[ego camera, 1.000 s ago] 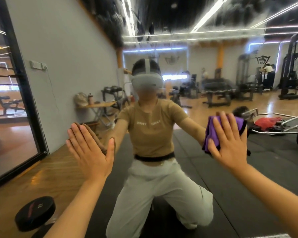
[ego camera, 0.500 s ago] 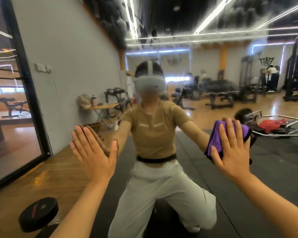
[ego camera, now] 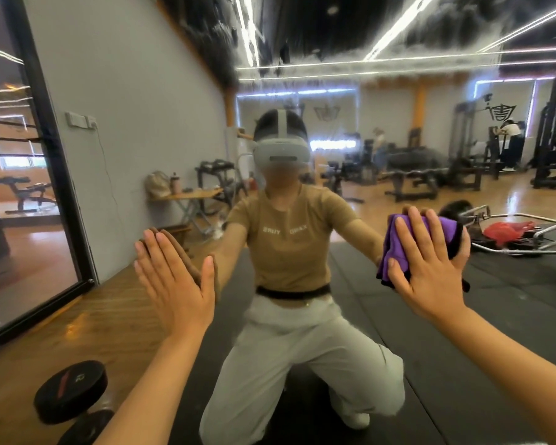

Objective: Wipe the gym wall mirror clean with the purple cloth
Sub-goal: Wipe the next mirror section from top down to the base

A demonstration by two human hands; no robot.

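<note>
The wall mirror (ego camera: 366, 130) fills nearly the whole view and reflects me kneeling in front of it. My right hand (ego camera: 427, 268) lies flat with straight, spread fingers and presses the bunched purple cloth (ego camera: 395, 242) against the glass at chest height on the right. The cloth shows above and to the left of the fingers; most of it is hidden behind the hand. My left hand (ego camera: 174, 281) is pressed flat on the glass at the left, fingers straight and together, holding nothing.
A black dumbbell (ego camera: 69, 391) lies on the wooden floor at the lower left beside the black mat (ego camera: 463, 364). The mirror's black frame (ego camera: 55, 155) stands at the left. Gym machines, a small table and other people appear in the reflection.
The right hand and the cloth have shifted slightly to the right and down on the glass. The left hand has stayed flat in about the same place.
</note>
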